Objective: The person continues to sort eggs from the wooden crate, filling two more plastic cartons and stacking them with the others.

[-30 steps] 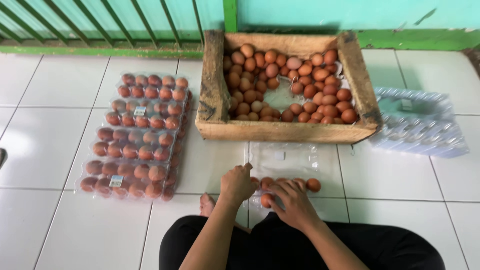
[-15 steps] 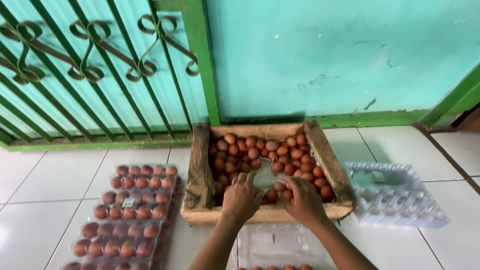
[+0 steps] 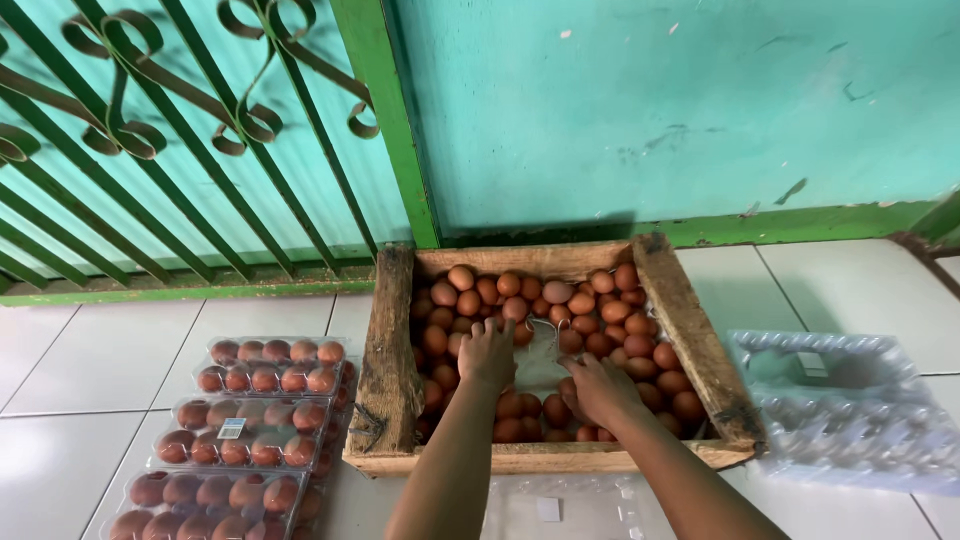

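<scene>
Reaching forward from the clear tray (image 3: 560, 505) at our knees, we have both hands down in the wooden crate (image 3: 388, 360) — left hand (image 3: 488, 355) curled over brown eggs (image 3: 560, 292) near the middle, right hand (image 3: 600, 388) cupped on eggs just nearer us. Whether either grips one, we cannot tell. More eggs lie beyond — the crate's long side runs left-right.
</scene>
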